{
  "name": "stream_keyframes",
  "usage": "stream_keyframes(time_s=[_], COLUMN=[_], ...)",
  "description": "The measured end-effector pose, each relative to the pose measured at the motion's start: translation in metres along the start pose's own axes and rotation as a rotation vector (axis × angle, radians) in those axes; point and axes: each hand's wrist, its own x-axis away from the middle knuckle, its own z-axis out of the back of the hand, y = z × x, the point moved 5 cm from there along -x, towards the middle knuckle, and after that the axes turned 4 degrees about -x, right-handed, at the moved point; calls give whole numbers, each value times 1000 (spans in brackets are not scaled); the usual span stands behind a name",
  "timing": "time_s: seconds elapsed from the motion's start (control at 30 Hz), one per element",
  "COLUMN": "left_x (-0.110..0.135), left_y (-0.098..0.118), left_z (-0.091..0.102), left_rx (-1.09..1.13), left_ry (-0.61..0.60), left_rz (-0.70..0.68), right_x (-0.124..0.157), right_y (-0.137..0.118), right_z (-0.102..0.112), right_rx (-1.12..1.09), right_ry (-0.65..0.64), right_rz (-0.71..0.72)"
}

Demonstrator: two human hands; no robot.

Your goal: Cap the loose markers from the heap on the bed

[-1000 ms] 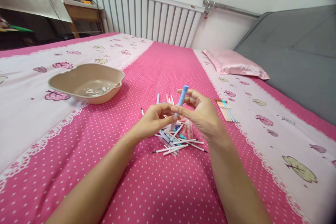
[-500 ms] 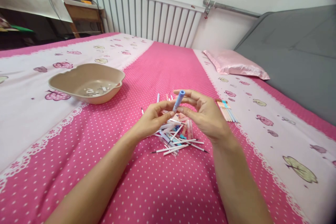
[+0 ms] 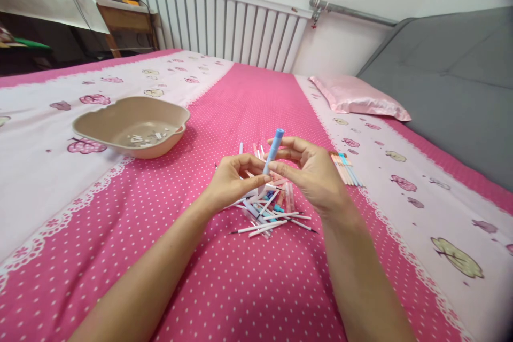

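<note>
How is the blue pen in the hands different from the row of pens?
The blue pen stands almost upright between left hand and right hand; the row of pens lies flat on the bedsheet. The blue pen is alone; the row has several side by side. Both are slim.

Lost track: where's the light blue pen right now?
Head view, centre: the light blue plastic pen stands nearly upright, held between the left hand and right hand, above the heap of white refills.

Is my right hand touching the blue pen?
Touching. The head view shows the right hand pinching the blue pen between thumb and forefinger.
</note>
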Motion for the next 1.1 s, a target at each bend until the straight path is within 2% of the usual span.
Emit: stream_keyframes(time_s=[0.27, 0.33, 0.47, 0.57, 0.77, 0.93, 1.1], left_x=[1, 1, 4, 5, 6, 5, 3], left_y=[2, 3, 3, 3, 4, 4, 0], left_z=[1, -1, -8, -11, -11, -11, -9], left_rx=[-5, 1, 87, 91, 54, 80, 55], left_ry=[11, -43, -238, -306, -327, -323, -255], left_rz=[30, 4, -42, -59, -39, -31, -13], right_x=[1, 1, 2, 2, 2, 2, 1], right_y=[2, 2, 5, 5, 4, 3, 8], right_z=[-2, -2, -2, -1, -7, -5, -3], right_rx=[-84, -139, -212, -231, -235, -218, -222], right_ry=[-27, -45, -76, -75, -148, -99, -70], right_rz=[-62, -92, -138, -140, -175, -171, -168])
